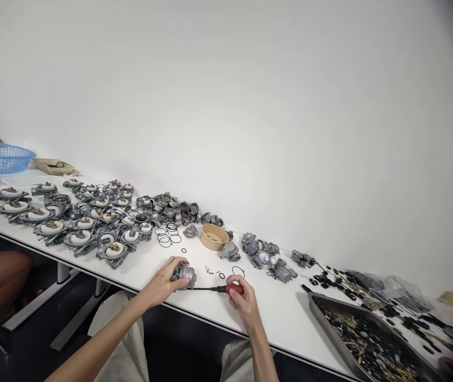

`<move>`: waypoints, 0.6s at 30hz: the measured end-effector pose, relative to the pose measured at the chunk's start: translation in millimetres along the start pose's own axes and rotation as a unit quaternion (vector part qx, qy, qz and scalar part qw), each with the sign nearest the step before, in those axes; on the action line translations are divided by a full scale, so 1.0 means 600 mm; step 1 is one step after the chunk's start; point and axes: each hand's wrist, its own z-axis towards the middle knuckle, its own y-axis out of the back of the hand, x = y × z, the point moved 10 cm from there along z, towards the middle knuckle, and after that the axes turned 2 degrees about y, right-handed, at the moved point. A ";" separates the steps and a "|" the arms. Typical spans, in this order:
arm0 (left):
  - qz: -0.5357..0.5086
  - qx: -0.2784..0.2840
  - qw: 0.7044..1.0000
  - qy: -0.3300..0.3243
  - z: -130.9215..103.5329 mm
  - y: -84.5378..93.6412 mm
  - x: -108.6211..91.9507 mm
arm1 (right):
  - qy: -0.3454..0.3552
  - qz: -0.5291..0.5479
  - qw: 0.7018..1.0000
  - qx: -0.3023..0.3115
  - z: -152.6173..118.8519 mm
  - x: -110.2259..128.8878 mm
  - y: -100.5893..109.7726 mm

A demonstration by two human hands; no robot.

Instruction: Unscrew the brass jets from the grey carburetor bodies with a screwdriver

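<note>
My left hand (166, 281) grips a grey metal carburetor (186, 275) near the table's front edge, its rounded bowl turned to the right. In my right hand (244, 302) is a screwdriver (226, 289) with a red and black handle. Its shaft lies level and points left, the tip at the carburetor's lower right side; whether it sits in a screw is too small to tell. Small brass parts (210, 270) and a black O-ring (221, 276) lie just beyond the screwdriver. A larger thin rubber ring (238, 271) rests behind my right hand.
Several carburetor bodies with white floats (81, 237) cover the table's left part. Float bowls (166, 204) are piled by the wall, near a tan round container (214, 237). More carburetors (260, 249) stand right of it. A metal tray (330, 329) of small parts is at right. Someone's leg (6, 276) shows at left.
</note>
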 end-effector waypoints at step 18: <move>0.005 0.007 1.000 0.002 -0.002 0.000 -0.012 | -0.023 0.008 0.999 -0.024 -0.002 -0.012 0.007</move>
